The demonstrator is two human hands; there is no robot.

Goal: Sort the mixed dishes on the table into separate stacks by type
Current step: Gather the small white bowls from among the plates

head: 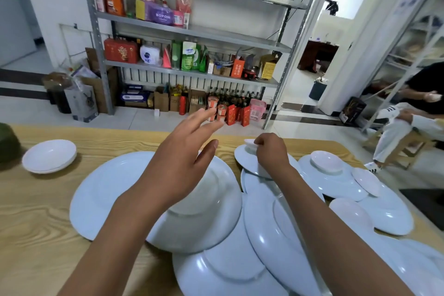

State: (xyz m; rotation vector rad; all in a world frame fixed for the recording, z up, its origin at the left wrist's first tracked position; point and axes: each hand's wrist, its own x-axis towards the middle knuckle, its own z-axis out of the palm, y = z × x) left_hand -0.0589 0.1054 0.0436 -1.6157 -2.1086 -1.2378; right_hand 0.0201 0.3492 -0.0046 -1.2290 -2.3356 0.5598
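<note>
Several large white plates (101,190) lie overlapping across the wooden table (36,211), some tilted on each other. A small stack of shallow white bowls (49,155) sits apart at the far left. More small white dishes (326,161) rest on the plates at the right. My left hand (182,158) hovers over the middle plates, fingers spread, holding nothing. My right hand (271,151) is closed on the rim of a small white bowl (251,143) that sits on a plate at the table's far side.
Behind the table stands a metal shelf (192,31) full of boxes and bottles. A seated person (408,125) is at the right, beside the table's corner. A dark green object (7,142) lies at the far left edge.
</note>
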